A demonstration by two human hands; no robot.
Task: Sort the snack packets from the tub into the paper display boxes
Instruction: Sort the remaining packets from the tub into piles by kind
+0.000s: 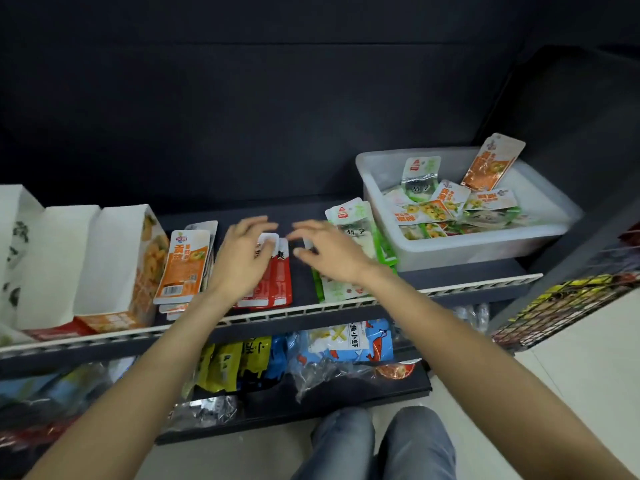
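Note:
A translucent white tub (388, 174) at the right of the dark shelf holds several orange and green snack packets. On the shelf lie three piles: orange packets (181, 268), red packets (280, 278) and green packets (360, 223). My left hand (242, 258) rests on the red pile, its fingers spread over the packet tops. My right hand (329, 251) hovers between the red and green piles with its fingers apart; I cannot tell whether it touches a packet. Paper display boxes (117, 258) stand at the left, the nearest printed orange.
A white ribbed rail (346, 303) runs along the shelf's front edge. The lower shelf holds yellow, blue and clear bags (343, 341). A black wire basket (568, 303) with goods stands at the right. My knees in jeans (381, 441) are below, over a pale tiled floor.

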